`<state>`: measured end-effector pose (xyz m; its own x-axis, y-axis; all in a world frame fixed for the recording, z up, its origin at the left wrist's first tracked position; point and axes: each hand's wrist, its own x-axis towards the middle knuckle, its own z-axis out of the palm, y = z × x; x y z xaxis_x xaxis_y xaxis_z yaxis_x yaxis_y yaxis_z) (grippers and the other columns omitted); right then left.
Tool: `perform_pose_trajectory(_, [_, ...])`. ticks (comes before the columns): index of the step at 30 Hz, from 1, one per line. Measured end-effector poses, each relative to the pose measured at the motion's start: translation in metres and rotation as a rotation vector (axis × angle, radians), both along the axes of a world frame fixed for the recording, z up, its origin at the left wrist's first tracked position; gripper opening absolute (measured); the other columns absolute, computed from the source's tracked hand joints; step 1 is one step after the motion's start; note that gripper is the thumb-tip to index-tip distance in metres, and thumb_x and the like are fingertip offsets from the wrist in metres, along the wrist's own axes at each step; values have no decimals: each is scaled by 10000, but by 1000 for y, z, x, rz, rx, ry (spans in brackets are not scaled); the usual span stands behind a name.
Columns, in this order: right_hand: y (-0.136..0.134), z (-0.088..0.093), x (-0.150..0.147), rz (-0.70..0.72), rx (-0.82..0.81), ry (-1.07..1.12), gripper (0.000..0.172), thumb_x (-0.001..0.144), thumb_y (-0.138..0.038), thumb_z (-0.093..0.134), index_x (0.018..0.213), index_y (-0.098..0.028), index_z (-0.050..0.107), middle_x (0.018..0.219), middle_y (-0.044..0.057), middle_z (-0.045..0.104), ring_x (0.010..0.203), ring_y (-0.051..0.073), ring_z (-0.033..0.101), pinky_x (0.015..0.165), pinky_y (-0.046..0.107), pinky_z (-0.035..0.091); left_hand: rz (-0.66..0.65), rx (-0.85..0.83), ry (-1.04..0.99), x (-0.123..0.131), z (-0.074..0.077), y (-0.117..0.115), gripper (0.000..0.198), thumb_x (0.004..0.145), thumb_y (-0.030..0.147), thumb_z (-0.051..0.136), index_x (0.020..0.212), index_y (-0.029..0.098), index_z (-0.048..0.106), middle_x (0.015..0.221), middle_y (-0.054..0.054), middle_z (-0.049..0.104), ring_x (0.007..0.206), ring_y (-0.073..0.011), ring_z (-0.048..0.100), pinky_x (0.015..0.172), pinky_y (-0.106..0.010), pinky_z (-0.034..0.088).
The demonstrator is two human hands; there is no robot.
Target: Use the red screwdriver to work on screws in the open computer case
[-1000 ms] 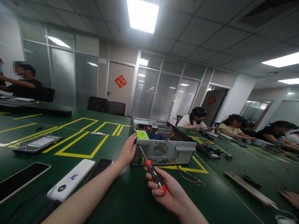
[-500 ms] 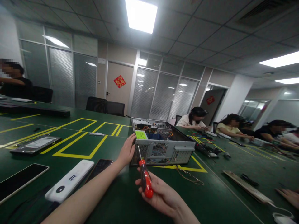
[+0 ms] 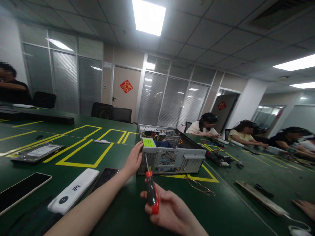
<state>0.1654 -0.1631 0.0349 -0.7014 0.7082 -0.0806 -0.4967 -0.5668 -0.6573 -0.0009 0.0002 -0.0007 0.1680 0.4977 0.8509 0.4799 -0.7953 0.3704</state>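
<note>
An open computer case (image 3: 180, 160) lies on the green table, its rear panel facing me. A power supply with a yellow-green label (image 3: 149, 142) sits in its left rear corner. My left hand (image 3: 134, 159) lies against the case's left side, fingers stretched out along it. In my right hand (image 3: 167, 203) is a red-and-black screwdriver (image 3: 152, 193), with the fingers closed around its handle. The shaft points up and away to the left part of the rear panel, by the mesh; I cannot tell whether the tip sits in a screw.
Left of my arms lie a hard drive (image 3: 39, 152), a phone (image 3: 23, 191), a white numbered device (image 3: 73, 190) and a dark phone (image 3: 104, 178). Thin wires (image 3: 200, 186) and a power strip (image 3: 261, 198) are on the right. Several people sit around the table.
The screwdriver handle has turned, showing more black where red faced me. My right hand has rotated and its fingers have shifted. My left hand has stayed on the case.
</note>
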Motion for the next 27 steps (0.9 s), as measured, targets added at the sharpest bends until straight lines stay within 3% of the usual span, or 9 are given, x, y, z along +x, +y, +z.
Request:
perform_pose_trajectory(3, [-1, 3, -1, 44, 84, -38, 673, 626, -85, 657, 1228, -235, 397, 1229, 125, 538, 871, 174, 613, 688, 245, 409, -4, -4, -7, 0, 0, 0, 418, 925, 235, 292, 1341, 199, 296, 1405, -110, 344, 1327, -206, 305, 1095, -457, 279])
perform_pose_trajectory(6, [0, 0, -2, 13, 122, -78, 668, 678, -111, 667, 1262, -226, 365, 1215, 127, 543, 939, 194, 611, 741, 273, 416, 3, -8, -12, 0, -1, 0, 415, 924, 238, 298, 1338, 196, 305, 1404, -109, 349, 1323, -206, 313, 1095, -456, 279])
perform_pose_trajectory(9, [0, -5, -2, -79, 128, -67, 625, 685, -192, 707, 1237, -220, 415, 1015, 66, 612, 784, 147, 618, 648, 247, 417, 8, -5, -7, 0, -2, 1, 416, 926, 237, 291, 1339, 192, 303, 1404, -110, 350, 1321, -202, 318, 1098, -452, 273])
perform_pose_trajectory(13, [0, -8, -2, -214, 40, -36, 374, 671, -268, 730, 989, -151, 573, 733, -17, 563, 575, 59, 488, 526, 193, 362, 13, 1, 0, 0, -2, 2, 419, 924, 231, 291, 1341, 193, 304, 1407, -108, 344, 1326, -199, 310, 1099, -447, 271])
perform_pose_trajectory(16, [0, -8, -1, -267, -22, -109, 274, 682, -280, 721, 882, -156, 580, 821, 13, 597, 554, 45, 470, 449, 156, 292, 15, 9, 3, 1, -2, 2, 420, 922, 225, 291, 1341, 193, 304, 1405, -109, 346, 1320, -197, 317, 1096, -439, 277])
perform_pose_trajectory(20, [0, -6, 1, -189, 9, -130, 286, 778, -311, 624, 1037, -222, 541, 864, 25, 622, 425, 8, 346, 380, 142, 130, 19, 9, 7, 1, -2, 2, 420, 923, 225, 291, 1342, 191, 297, 1408, -111, 340, 1325, -198, 307, 1098, -438, 274])
perform_pose_trajectory(24, [-1, -1, -1, -39, 60, -63, 443, 733, -273, 623, 1149, -249, 475, 1058, 82, 617, 644, 112, 586, 481, 178, 332, 10, 5, 4, 0, -2, 2, 417, 925, 234, 296, 1339, 188, 299, 1408, -109, 340, 1327, -195, 302, 1102, -434, 269])
perform_pose_trajectory(27, [-1, 0, -3, 25, 96, -80, 660, 670, -137, 634, 1269, -252, 380, 1236, 133, 538, 893, 202, 624, 682, 274, 439, 0, 2, -5, 0, -1, 2, 420, 926, 241, 297, 1342, 188, 297, 1408, -110, 341, 1325, -197, 307, 1103, -436, 266])
